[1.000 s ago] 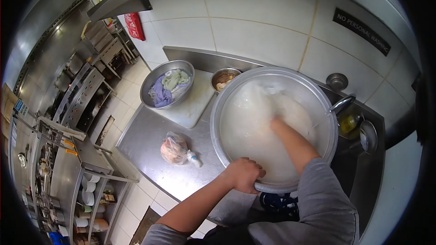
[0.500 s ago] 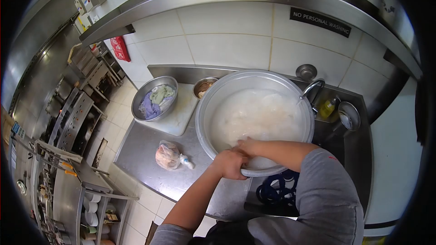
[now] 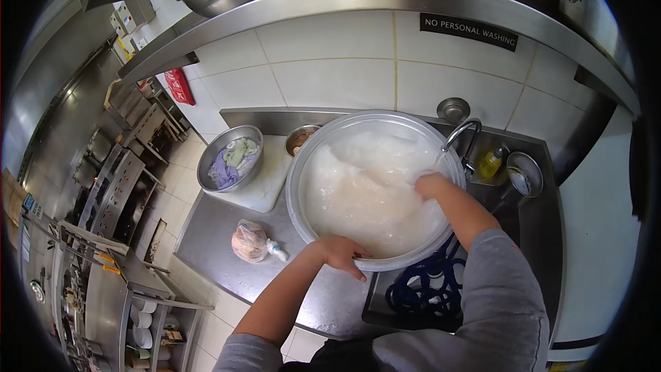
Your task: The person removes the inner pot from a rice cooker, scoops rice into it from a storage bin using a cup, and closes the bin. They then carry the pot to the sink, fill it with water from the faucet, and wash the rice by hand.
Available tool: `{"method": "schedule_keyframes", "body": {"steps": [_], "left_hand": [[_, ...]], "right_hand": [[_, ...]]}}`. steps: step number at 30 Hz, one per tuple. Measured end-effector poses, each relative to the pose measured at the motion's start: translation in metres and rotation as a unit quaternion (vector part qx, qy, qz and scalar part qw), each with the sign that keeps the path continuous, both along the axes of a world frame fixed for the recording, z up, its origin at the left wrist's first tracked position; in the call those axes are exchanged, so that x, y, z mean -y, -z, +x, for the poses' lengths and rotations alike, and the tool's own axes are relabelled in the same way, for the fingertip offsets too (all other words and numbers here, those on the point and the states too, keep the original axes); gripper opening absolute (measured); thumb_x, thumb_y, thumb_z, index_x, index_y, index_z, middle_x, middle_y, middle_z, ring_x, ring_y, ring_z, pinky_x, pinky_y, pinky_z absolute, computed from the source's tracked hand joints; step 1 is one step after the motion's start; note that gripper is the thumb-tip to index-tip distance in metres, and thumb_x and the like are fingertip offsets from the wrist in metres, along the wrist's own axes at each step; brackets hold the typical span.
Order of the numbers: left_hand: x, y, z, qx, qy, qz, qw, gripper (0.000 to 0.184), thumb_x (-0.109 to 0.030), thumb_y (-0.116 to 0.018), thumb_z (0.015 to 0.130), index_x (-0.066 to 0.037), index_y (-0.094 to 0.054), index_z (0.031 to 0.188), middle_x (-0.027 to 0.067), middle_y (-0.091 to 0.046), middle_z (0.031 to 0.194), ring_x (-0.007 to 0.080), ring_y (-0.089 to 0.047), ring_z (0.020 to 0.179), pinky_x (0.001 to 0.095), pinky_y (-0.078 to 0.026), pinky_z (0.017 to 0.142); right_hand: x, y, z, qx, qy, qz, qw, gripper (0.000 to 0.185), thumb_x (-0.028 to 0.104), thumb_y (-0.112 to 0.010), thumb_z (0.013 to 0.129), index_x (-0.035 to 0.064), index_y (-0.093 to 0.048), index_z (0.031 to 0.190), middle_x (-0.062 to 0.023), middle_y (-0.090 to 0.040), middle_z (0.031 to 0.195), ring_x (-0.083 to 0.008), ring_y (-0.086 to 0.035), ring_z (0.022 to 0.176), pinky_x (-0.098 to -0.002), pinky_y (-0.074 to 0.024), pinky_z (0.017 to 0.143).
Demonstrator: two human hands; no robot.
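A large metal basin (image 3: 301, 231) full of cloudy whitish water (image 3: 365, 193) rests across the counter and sink. My left hand (image 3: 344, 253) grips the basin's near rim, fingers bent over it. On the right side of the basin, my right hand (image 3: 428, 184) is partly in the water; its fingers are hidden. Just beyond it, the curved faucet (image 3: 463, 127) runs a thin stream into the basin. Dark blue looped material (image 3: 427, 288) lies in the sink below the near rim.
Left of the basin are a bowl of cloths (image 3: 233, 158) on a white board (image 3: 265, 189), a small brown-filled bowl (image 3: 299, 139) and a tied plastic bag (image 3: 250, 241). A yellow bottle (image 3: 491, 163) and strainer (image 3: 525, 173) sit right. A metal shelf (image 3: 344, 3) crosses above.
My right hand has moved from beside my left hand at the near rim to the basin's right side. The basin sits slightly further left in view, and the water surface has shifted.
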State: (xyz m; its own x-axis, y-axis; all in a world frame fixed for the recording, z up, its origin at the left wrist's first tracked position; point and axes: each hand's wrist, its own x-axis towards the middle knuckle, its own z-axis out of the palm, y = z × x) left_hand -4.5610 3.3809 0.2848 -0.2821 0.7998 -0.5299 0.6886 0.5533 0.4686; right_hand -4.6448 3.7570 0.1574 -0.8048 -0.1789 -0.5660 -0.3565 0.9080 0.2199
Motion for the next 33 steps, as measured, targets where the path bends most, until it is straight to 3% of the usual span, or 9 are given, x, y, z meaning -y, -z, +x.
{"method": "schedule_keyframes", "body": {"steps": [6, 9, 12, 16, 17, 19, 20, 22, 33], "left_hand": [[-0.025, 0.047, -0.034, 0.138, -0.136, -0.013, 0.981, 0.092, -0.076, -0.058, 0.084, -0.003, -0.057, 0.138, 0.0241, -0.062, 0.132, 0.0375, -0.059, 0.123, 0.0454, -0.045, 0.105], [-0.039, 0.054, -0.035, -0.053, -0.062, -0.235, 0.969, 0.085, -0.075, -0.055, 0.085, -0.007, -0.061, 0.136, 0.0199, -0.061, 0.137, 0.0360, -0.059, 0.124, 0.0464, -0.043, 0.107], [-0.020, 0.042, -0.043, -0.146, -0.149, -0.105, 0.972, 0.054, -0.059, -0.061, 0.085, -0.013, -0.075, 0.111, 0.0124, -0.066, 0.129, 0.0333, -0.059, 0.123, 0.0462, -0.043, 0.106], [0.032, 0.028, -0.072, -0.456, -0.239, 0.054, 0.855, 0.048, -0.036, -0.072, 0.081, -0.014, -0.066, 0.123, 0.0133, -0.066, 0.115, 0.0346, -0.056, 0.122, 0.0462, -0.045, 0.104], [0.039, 0.035, -0.077, -0.454, -0.238, 0.052, 0.857, 0.048, -0.036, -0.072, 0.081, -0.014, -0.066, 0.123, 0.0133, -0.066, 0.115, 0.0346, -0.056, 0.122, 0.0462, -0.045, 0.104], [0.050, 0.058, -0.087, -0.507, -0.498, 0.205, 0.673, 0.051, -0.023, -0.075, 0.080, -0.001, -0.059, 0.124, 0.0226, -0.066, 0.112, 0.0393, -0.059, 0.117, 0.0470, -0.046, 0.102], [0.057, 0.067, -0.092, -0.506, -0.498, 0.206, 0.674, 0.051, -0.023, -0.075, 0.080, -0.001, -0.059, 0.124, 0.0226, -0.066, 0.112, 0.0393, -0.059, 0.117, 0.0470, -0.046, 0.102], [0.070, 0.078, -0.098, -0.217, -0.637, 0.229, 0.703, 0.058, -0.019, -0.073, 0.083, 0.010, -0.051, 0.128, 0.0313, -0.064, 0.116, 0.0423, -0.062, 0.112, 0.0442, -0.047, 0.101], [0.113, 0.063, 0.025, -0.026, -0.609, 0.333, 0.720, 0.039, -0.012, -0.065, 0.086, 0.011, -0.055, 0.116, 0.0221, -0.067, 0.112, 0.0285, -0.065, 0.103, 0.0383, -0.050, 0.090]], "right_hand": [[-0.023, -0.011, -0.026, -0.182, 0.182, -0.337, 0.906, 0.041, 0.036, -0.080, 0.074, 0.0198, -0.074, 0.111, -0.0079, -0.067, 0.113, -0.0305, -0.062, 0.114, -0.0458, -0.0487, 0.101], [-0.018, -0.037, -0.006, -0.190, 0.217, -0.343, 0.894, 0.033, 0.032, -0.077, 0.079, 0.0189, -0.075, 0.109, -0.0096, -0.065, 0.114, -0.0301, -0.060, 0.116, -0.0477, -0.0466, 0.103], [-0.020, -0.063, 0.032, -0.182, 0.186, -0.371, 0.891, 0.025, 0.024, -0.072, 0.083, 0.0148, -0.075, 0.106, -0.0113, -0.061, 0.127, -0.0303, -0.054, 0.125, -0.0429, -0.0449, 0.106], [-0.017, -0.067, 0.110, -0.404, 0.120, -0.264, 0.868, 0.034, 0.012, -0.065, 0.085, 0.0106, -0.070, 0.119, -0.0147, -0.055, 0.140, -0.0326, -0.051, 0.131, -0.0373, -0.0433, 0.108], [-0.015, -0.059, 0.117, -0.477, 0.195, -0.381, 0.767, 0.045, 0.008, -0.063, 0.085, 0.0105, -0.063, 0.130, -0.0150, -0.054, 0.142, -0.0328, -0.049, 0.133, -0.0367, -0.0420, 0.109], [-0.010, -0.043, 0.127, -0.511, 0.325, -0.570, 0.556, 0.072, 0.000, -0.055, 0.086, 0.0124, -0.037, 0.154, -0.0153, -0.054, 0.145, -0.0306, -0.050, 0.133, -0.0384, -0.0410, 0.110], [-0.007, -0.036, 0.136, -0.512, 0.325, -0.568, 0.556, 0.072, 0.000, -0.055, 0.086, 0.0124, -0.037, 0.154, -0.0153, -0.054, 0.145, -0.0306, -0.050, 0.133, -0.0384, -0.0410, 0.110], [0.012, -0.044, 0.150, -0.257, 0.506, -0.792, 0.225, 0.072, 0.001, -0.055, 0.088, 0.0114, -0.033, 0.156, -0.0146, -0.049, 0.148, -0.0266, -0.051, 0.130, -0.0389, -0.0429, 0.108], [0.095, -0.039, 0.265, -0.225, 0.441, -0.868, 0.048, 0.062, 0.009, -0.054, 0.091, 0.0098, -0.038, 0.151, -0.0125, -0.054, 0.139, -0.0291, -0.054, 0.126, -0.0414, -0.0454, 0.106]]}}
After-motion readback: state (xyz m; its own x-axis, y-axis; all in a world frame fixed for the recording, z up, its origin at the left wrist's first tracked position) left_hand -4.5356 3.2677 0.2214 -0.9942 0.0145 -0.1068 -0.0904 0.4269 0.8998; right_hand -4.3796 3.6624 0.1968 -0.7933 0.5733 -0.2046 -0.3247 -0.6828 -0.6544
